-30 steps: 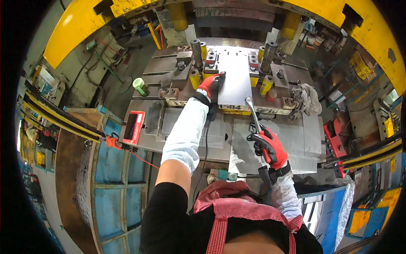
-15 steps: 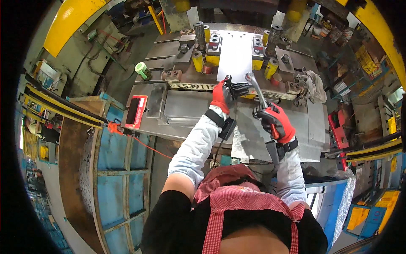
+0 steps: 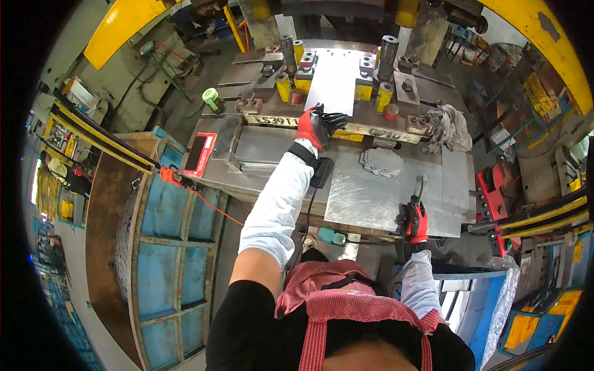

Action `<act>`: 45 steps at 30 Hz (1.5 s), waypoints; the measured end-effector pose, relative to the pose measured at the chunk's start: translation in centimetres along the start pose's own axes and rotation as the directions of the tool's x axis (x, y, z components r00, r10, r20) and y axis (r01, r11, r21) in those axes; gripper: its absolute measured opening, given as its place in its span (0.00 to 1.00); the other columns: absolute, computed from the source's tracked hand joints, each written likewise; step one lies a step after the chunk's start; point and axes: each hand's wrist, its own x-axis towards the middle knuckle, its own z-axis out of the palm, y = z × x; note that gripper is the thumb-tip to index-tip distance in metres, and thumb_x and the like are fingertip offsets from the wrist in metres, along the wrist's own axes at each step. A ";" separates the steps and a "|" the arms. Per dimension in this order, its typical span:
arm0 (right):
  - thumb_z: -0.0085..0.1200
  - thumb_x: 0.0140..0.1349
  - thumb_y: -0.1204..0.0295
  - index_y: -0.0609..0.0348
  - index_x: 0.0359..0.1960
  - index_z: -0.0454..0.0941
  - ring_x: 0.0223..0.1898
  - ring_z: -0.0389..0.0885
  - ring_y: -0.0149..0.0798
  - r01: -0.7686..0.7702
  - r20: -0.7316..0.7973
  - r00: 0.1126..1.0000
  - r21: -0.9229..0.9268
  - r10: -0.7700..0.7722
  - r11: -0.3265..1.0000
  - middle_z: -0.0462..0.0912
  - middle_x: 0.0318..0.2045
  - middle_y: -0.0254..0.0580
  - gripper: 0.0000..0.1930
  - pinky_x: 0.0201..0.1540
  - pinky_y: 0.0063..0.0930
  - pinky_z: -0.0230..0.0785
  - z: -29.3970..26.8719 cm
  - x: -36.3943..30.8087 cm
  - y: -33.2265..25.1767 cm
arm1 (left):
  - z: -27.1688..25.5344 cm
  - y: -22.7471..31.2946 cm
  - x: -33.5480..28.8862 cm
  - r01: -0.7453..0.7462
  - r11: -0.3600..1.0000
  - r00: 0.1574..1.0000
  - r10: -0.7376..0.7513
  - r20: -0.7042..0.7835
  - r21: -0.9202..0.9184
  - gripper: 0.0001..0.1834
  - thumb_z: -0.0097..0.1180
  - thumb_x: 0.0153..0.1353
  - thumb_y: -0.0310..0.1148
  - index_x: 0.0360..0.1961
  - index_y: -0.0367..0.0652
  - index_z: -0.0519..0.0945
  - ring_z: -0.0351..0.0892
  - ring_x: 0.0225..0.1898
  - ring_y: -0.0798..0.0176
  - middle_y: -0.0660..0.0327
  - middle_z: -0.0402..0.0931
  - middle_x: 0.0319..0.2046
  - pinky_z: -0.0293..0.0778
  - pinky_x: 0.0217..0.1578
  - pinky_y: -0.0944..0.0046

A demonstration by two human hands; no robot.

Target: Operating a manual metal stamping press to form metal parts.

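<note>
My left hand point(image 3: 318, 127), in a red and black glove, is at the near edge of a bright, pale sheet point(image 3: 334, 80) lying in the press die. Its fingers stretch to the right; whether they touch the sheet I cannot tell. Lower right, my gloved right hand point(image 3: 414, 222) is closed around a metal tool point(image 3: 422, 184) with a rounded head, held over a flat metal sheet point(image 3: 352, 191) on the table. Beyond the tool, a small stack of jagged-edged metal pieces point(image 3: 380, 162) rests on that sheet.
Stacked metal sheets point(image 3: 266, 145) and a red-framed dark panel point(image 3: 200, 154) lie to the left. Yellow and dark posts point(image 3: 383, 96) flank the die. A grey rag point(image 3: 450, 127) hangs at the right, and a green-lidded jar point(image 3: 212, 99) stands at the left.
My right hand has drawn the tool back and down to the right, away from the die. My left hand stays near the pale sheet's edge. The view has shifted slightly.
</note>
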 end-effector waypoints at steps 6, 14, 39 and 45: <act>0.49 0.54 0.70 0.54 0.34 0.65 0.13 0.67 0.33 -0.014 -0.035 0.999 0.061 0.016 0.998 0.72 0.19 0.39 0.08 0.16 0.29 0.64 0.1 -0.2 0.2 | -1.3 0.3 0.7 0.071 0.996 0.997 -0.068 0.040 -0.061 0.21 0.41 0.59 0.40 0.47 0.35 0.63 0.75 0.37 0.40 0.37 0.71 0.38 0.73 0.42 0.49; 0.50 0.54 0.69 0.53 0.43 0.65 0.17 0.71 0.34 -0.013 0.000 1.000 0.124 0.013 0.992 0.75 0.24 0.44 0.14 0.18 0.32 0.67 -1.4 0.4 0.7 | -0.5 0.2 1.0 0.068 0.996 0.998 -0.069 -0.009 -0.052 0.22 0.37 0.60 0.39 0.50 0.33 0.62 0.74 0.38 0.40 0.37 0.71 0.39 0.74 0.42 0.48; 0.49 0.55 0.72 0.47 0.49 0.63 0.15 0.66 0.33 -0.037 0.062 0.998 0.180 0.026 0.983 0.72 0.22 0.42 0.18 0.16 0.28 0.60 -1.0 0.0 0.4 | -2.2 -0.4 1.4 0.043 0.996 0.990 -0.032 0.140 -0.076 0.20 0.41 0.57 0.41 0.47 0.40 0.65 0.71 0.44 0.40 0.39 0.70 0.43 0.71 0.46 0.48; 0.49 0.55 0.72 0.49 0.48 0.64 0.15 0.69 0.35 -0.037 0.070 0.997 0.185 0.024 0.982 0.73 0.23 0.42 0.17 0.17 0.30 0.64 -1.6 0.6 0.7 | -2.1 -0.8 1.5 0.047 0.993 0.991 -0.033 0.127 -0.104 0.20 0.41 0.58 0.40 0.48 0.39 0.63 0.71 0.44 0.38 0.38 0.69 0.43 0.70 0.46 0.49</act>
